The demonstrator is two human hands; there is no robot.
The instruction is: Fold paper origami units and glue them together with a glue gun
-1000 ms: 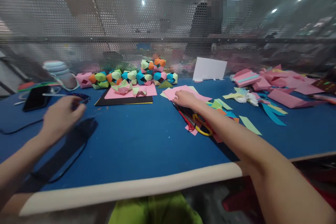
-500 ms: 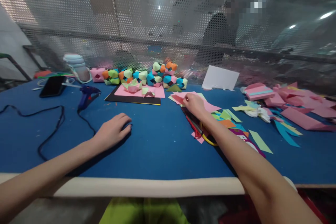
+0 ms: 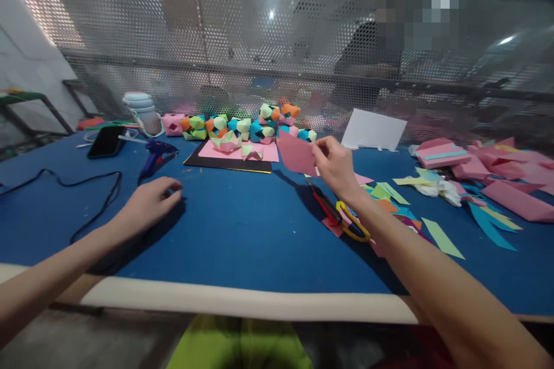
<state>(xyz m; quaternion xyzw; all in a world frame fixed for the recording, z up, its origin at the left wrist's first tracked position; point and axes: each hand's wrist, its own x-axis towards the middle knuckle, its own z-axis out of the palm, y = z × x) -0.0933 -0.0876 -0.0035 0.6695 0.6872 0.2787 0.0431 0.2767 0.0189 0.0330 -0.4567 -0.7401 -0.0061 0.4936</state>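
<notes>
Pinched between the fingers of my right hand (image 3: 335,166) is a pink sheet of paper (image 3: 296,153), raised above the blue table (image 3: 242,242). Below that hand lie red-handled scissors (image 3: 328,207) and a yellow-handled tool (image 3: 355,223), among paper scraps. My left hand (image 3: 149,202) is low over the table on the left, fingers loosely bent and apart, holding nothing. The blue glue gun (image 3: 156,155) is the thing nearest to it. Folded paper pieces (image 3: 227,141) rest on pink and black sheets (image 3: 229,165) beyond the hands.
Several multicoloured paper balls (image 3: 240,128) line the back. A bottle (image 3: 142,112), a phone (image 3: 106,142) and a black cord (image 3: 116,190) are at left. A white card (image 3: 374,128) stands back right; pink folded papers (image 3: 511,164) are heaped at far right. A perforated metal screen (image 3: 242,40) rises behind.
My right hand has lifted a pink sheet off the paper pile and brought it up and nearer. My left hand has moved left, and the view has shifted slightly.
</notes>
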